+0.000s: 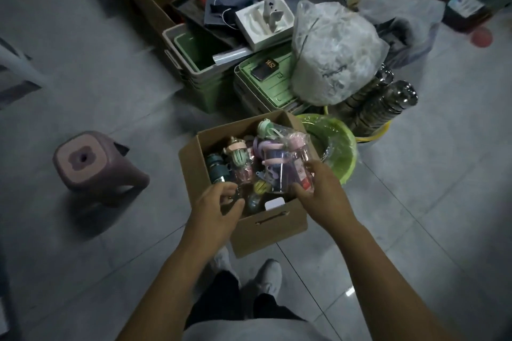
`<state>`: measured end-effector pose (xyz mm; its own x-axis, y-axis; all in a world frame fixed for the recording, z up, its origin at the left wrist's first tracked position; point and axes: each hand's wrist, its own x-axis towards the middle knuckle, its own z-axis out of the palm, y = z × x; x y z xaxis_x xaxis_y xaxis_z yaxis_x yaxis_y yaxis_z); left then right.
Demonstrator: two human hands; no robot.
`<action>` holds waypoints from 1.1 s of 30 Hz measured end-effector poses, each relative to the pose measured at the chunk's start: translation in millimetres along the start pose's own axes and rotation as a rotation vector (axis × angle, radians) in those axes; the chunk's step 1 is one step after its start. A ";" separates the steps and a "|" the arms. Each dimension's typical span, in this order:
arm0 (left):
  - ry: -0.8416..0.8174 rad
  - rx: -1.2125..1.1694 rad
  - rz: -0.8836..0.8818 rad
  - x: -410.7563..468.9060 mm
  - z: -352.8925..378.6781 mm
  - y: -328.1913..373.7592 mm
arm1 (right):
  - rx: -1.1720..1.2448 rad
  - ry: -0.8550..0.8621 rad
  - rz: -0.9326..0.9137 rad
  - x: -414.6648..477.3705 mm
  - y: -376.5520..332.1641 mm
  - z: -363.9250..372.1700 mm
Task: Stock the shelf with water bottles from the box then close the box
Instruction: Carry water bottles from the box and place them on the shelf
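Cardboard box (266,227) of water bottles (239,160) on grey tiles (110,91); right hand (318,191) grips a plastic-wrapped purple bottle (278,171), left hand (219,202) hovers loosely curled, empty.

Dim grey tiled floor (415,202) — pink stool (86,163) nearby.

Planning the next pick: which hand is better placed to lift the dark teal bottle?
Left. The left hand hovers, seemingly empty, near the dark teal bottle; the right hand grips the wrapped purple bottle.
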<state>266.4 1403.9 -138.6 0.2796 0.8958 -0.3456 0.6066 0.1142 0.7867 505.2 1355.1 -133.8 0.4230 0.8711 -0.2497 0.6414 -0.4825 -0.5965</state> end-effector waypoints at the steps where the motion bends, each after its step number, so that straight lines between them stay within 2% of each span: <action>1: -0.041 -0.012 -0.022 22.5 8.6 -1.5 | 0.008 -0.004 0.050 16.0 9.1 5.3; 9: -0.290 -0.041 -0.173 161.3 86.3 -28.1 | -0.048 0.000 0.316 98.5 65.0 47.3; 16: -0.376 -0.124 -0.358 220.2 158.3 -57.4 | -0.109 -0.145 0.281 151.6 104.1 87.6; 24: -0.157 -0.263 -0.512 233.7 213.7 -49.1 | -0.086 -0.193 0.230 187.2 131.3 108.1; 30: 0.044 -0.446 -0.625 191.2 167.0 -33.9 | 0.078 -0.309 0.110 179.4 103.2 69.4; 33: 0.199 -0.583 -0.628 138.6 123.1 -28.7 | 0.217 -0.443 0.017 157.0 62.9 52.2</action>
<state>379.3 1471.9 -272.0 -0.1458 0.6461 -0.7492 0.1126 0.7632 0.6363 578.6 1466.3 -250.4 0.0896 0.8413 -0.5331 0.4686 -0.5079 -0.7228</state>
